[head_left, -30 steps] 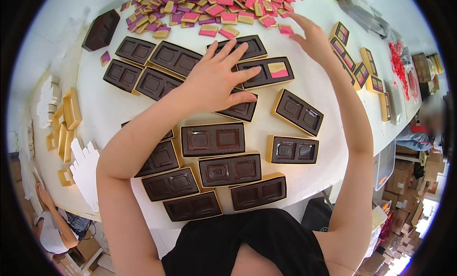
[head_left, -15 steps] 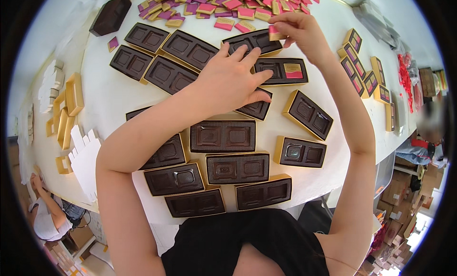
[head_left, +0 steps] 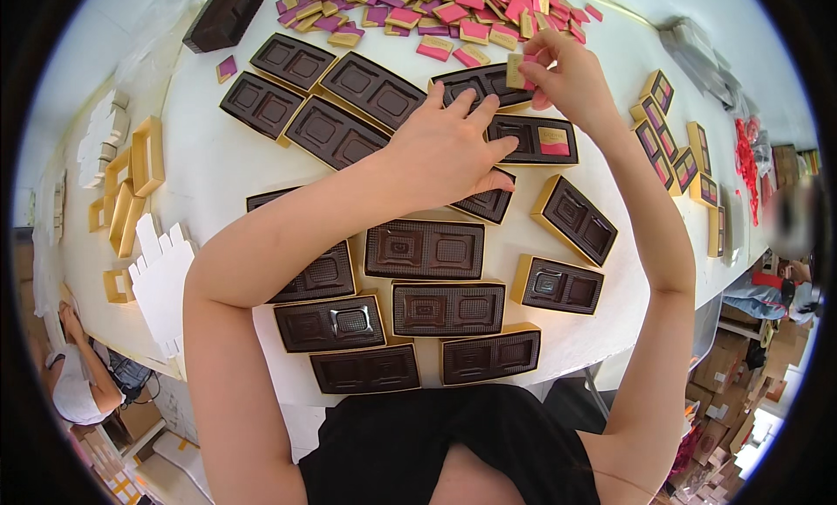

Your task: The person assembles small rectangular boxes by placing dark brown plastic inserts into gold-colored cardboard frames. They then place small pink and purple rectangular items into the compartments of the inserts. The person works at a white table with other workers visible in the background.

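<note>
Between the thumb and fingers of my right hand (head_left: 571, 80) is a flat wrapped chocolate square (head_left: 516, 71), its gold part toward me. It is held at the right end of a gold box with a dark brown two-well tray (head_left: 466, 78). My left hand (head_left: 445, 148) is spread palm down, fingertips at that box and over the left well of the box nearer me. That nearer box holds a pink-and-gold chocolate square (head_left: 554, 142) in its right well. Beneath the left hand another tray box (head_left: 493, 207) is partly hidden.
Several tray boxes (head_left: 425, 250) with bare wells cover the table near and left. Loose pink, purple and gold squares (head_left: 453, 13) lie in a heap at the far edge. Filled boxes (head_left: 684, 169) stand right; gold frames (head_left: 148, 156) and white card (head_left: 166, 278) lie left.
The view has shifted, so the table appears farther right. The square in my right hand has turned, showing more gold than pink. My left hand stays spread over the boxes.
</note>
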A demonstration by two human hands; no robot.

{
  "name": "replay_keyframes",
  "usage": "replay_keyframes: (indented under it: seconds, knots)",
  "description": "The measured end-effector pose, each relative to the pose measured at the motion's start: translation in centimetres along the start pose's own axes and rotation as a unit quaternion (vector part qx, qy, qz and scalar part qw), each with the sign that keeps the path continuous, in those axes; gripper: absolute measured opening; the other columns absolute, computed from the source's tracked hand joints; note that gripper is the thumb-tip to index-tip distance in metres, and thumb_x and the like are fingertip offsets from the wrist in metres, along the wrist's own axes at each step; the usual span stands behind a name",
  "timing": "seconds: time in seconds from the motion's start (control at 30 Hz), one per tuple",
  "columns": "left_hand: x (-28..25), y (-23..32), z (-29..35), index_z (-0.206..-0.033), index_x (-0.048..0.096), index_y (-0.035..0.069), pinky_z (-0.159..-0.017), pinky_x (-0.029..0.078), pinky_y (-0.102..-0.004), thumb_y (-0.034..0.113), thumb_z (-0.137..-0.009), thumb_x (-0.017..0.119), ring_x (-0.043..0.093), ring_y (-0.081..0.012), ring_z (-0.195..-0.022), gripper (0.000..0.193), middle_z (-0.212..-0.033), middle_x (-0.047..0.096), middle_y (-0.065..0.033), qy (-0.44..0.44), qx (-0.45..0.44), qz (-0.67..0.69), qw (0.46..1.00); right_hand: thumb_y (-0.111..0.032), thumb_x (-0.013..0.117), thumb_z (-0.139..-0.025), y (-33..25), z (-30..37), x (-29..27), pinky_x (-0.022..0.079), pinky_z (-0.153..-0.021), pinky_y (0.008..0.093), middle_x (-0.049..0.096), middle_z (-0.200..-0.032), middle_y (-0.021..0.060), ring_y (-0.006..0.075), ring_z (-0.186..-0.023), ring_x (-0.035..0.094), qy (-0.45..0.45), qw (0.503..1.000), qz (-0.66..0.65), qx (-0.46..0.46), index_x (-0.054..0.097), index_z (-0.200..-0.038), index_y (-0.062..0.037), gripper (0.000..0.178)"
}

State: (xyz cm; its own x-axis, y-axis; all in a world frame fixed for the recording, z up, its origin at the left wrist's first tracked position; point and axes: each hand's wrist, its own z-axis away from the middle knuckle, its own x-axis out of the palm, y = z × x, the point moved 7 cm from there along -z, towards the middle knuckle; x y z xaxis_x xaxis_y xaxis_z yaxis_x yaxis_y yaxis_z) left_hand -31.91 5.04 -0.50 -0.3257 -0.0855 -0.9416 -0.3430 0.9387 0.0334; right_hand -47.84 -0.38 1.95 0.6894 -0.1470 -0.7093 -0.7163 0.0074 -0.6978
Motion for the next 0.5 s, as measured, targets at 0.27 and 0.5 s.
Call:
replay_keyframes:
  seconds: [0.27, 0.5]
  knots:
    - [-0.1, 0.0, 0.1, -0.120, 0.068, 0.020, -0.098, 0.044, -0.0583, 0.055, -0.087, 0.059, 0.053, -0.0372, -0.119, 0.049, -0.132, 0.054, -0.0229, 0.005, 0.003, 0.003, 1.000, -0.010, 0.067, -0.086, -2.2, 1.0, -0.3, 0.054, -0.074, 0.0373, 0.068, -0.091, 0.0092, 0.0269, -0.089, 0.068, -0.052, 0.954, 0.277, -0.100, 0.064, -0.096, -0.0040, 0.012]
    - [-0.2, 0.2, 0.1, -0.119, 0.068, 0.019, -0.098, 0.042, -0.0603, 0.054, -0.087, 0.060, 0.054, -0.0406, -0.119, 0.049, -0.130, 0.055, -0.0238, 0.012, -0.003, 0.001, 1.000, -0.007, 0.062, -0.088, -1.3, 5.1, 1.3, 0.043, -0.105, 0.0409, 0.053, -0.140, 0.0122, 0.0306, -0.128, 0.050, -0.096, 0.911, 0.269, -0.297, 0.050, -0.137, -0.0034, 0.051]
